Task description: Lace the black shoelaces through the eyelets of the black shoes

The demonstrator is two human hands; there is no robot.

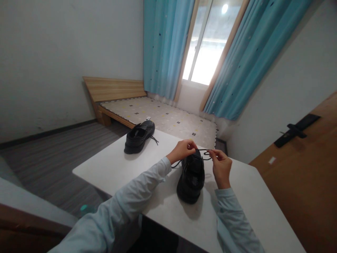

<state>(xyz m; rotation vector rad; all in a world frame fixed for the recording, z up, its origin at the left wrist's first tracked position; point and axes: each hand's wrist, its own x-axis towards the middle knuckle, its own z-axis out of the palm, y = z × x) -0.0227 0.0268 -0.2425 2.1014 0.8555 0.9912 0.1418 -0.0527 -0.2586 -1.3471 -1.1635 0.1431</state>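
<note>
1. We take the white desk (244, 211) as our landmark; there is one of it, and it carries everything we handle. Beyond its far edge lies one low bed (163, 116) with a wooden headboard, under one window hung with two blue curtains.
2. We count two black shoes. The near shoe (191, 177) stands in the middle of the desk, sole down, between our two forearms. The second shoe (139, 137) rests near the desk's far left corner, well apart from the first, untouched, with a lace end trailing loose onto the desk.
3. Two hands are at work, both ours. Our left hand (182, 150) is clenched in a pinch on one strand of the lace (204, 151) above the far end of the near shoe; our right hand (221, 165) pinches the other strand just beside it.
4. We judge the step in hand to be tying the near shoe's lace: the strands are drawn taut and crossing between our fingertips.
5. The next move, as we judge it, calls for keeping tension on both strands while one is passed around the other.
</note>
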